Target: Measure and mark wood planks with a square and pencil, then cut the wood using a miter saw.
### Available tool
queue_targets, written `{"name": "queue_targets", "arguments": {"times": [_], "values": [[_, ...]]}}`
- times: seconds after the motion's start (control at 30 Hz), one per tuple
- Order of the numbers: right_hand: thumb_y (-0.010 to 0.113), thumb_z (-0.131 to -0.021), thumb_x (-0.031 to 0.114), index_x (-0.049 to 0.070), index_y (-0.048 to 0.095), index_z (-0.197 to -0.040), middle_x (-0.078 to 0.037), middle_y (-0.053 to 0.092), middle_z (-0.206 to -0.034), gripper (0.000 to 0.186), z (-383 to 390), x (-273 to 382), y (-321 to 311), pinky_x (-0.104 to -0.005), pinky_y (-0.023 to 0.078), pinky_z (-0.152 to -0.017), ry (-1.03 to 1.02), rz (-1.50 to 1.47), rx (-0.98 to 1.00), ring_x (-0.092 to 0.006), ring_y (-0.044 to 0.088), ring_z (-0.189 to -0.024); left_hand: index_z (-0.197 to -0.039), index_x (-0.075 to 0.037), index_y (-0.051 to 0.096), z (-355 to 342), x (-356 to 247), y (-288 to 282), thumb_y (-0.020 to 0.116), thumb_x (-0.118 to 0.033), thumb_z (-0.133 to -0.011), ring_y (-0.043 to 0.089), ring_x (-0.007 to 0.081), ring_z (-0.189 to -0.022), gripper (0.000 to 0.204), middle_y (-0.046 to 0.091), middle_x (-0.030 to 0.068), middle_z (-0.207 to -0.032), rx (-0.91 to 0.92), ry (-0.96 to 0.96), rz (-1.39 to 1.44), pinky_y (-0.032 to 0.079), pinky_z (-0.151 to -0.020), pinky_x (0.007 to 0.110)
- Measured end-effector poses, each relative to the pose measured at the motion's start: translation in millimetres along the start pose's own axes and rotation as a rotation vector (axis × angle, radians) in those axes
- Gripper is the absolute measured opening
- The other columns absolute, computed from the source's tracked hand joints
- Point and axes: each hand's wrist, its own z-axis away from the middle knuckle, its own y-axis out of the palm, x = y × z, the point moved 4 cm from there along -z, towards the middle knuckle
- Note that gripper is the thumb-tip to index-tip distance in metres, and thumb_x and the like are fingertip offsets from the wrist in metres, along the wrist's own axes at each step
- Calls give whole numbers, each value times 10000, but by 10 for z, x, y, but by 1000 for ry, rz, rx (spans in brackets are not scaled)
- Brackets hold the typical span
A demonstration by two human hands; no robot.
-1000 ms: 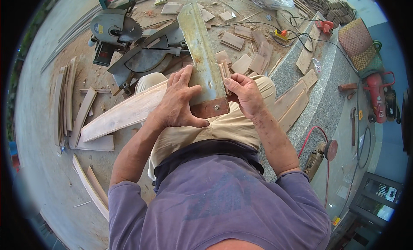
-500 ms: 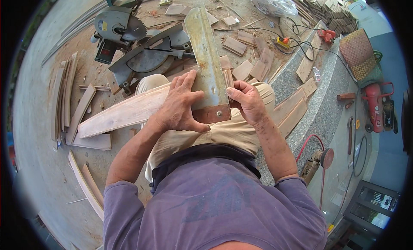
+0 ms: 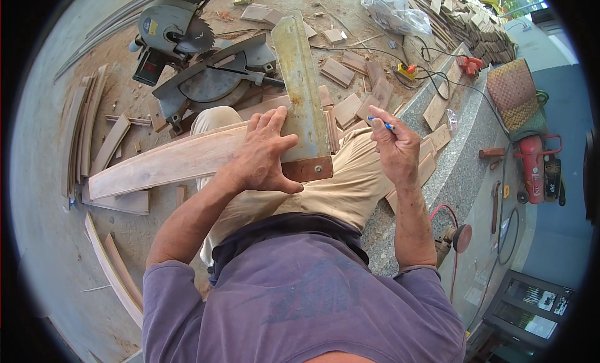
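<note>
My left hand (image 3: 261,152) grips a rusty metal square (image 3: 294,66) against a pale wooden plank (image 3: 156,163), thumb reaching along the square's brown handle (image 3: 306,169). The plank slopes down to the left across my lap, and ends of stacked boards show just right of the blade. My right hand (image 3: 398,152) is raised beside the square, apart from it, with a small blue pen or pencil (image 3: 381,122) pinched in its fingers.
A mitre saw (image 3: 169,35) stands ahead to the left. Board offcuts (image 3: 336,72), loose strips (image 3: 81,132), cables and a plastic bag (image 3: 397,10) litter the floor. At right are a speckled stone step (image 3: 465,125), an angle grinder (image 3: 459,238) and a red compressor (image 3: 530,169).
My right hand has let go at the square's right edge and risen rightward, now holding the blue writing tool. My left hand still grips the square on the plank.
</note>
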Motion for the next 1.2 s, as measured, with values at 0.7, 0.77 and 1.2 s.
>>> {"name": "queue_targets", "arguments": {"times": [0.7, 0.77, 1.2], "values": [[647, -990, 74, 10, 701, -1159, -164, 720, -1053, 188, -162, 513, 496, -393, 558, -826, -421, 339, 238, -332, 714, -959, -1112, 18, 724, 73, 43, -64, 871, -507, -559, 314, 518, -1442, 776, 358, 426, -1513, -56, -18, -1, 243, -1207, 539], [647, -987, 68, 9, 699, -1158, -163, 716, -1042, 188, -186, 548, 511, -396, 557, -822, -439, 369, 259, -338, 710, -951, -1113, 17, 724, 73, 39, -62, 871, -507, -559, 314, 519, -1443, 777, 355, 426, -1515, -57, -20, -1, 243, -1208, 538], [654, -993, 135, -5, 704, -1145, -147, 732, -1017, 212, 376, 320, 79, -365, 578, -770, 172, 189, 766, -244, 714, -896, -1074, 33, 709, 43, 47, -37, 876, -516, -546, 325, 526, -1430, 780, 346, 423, -1515, -15, -41, 0, 242, -1203, 551]]}}
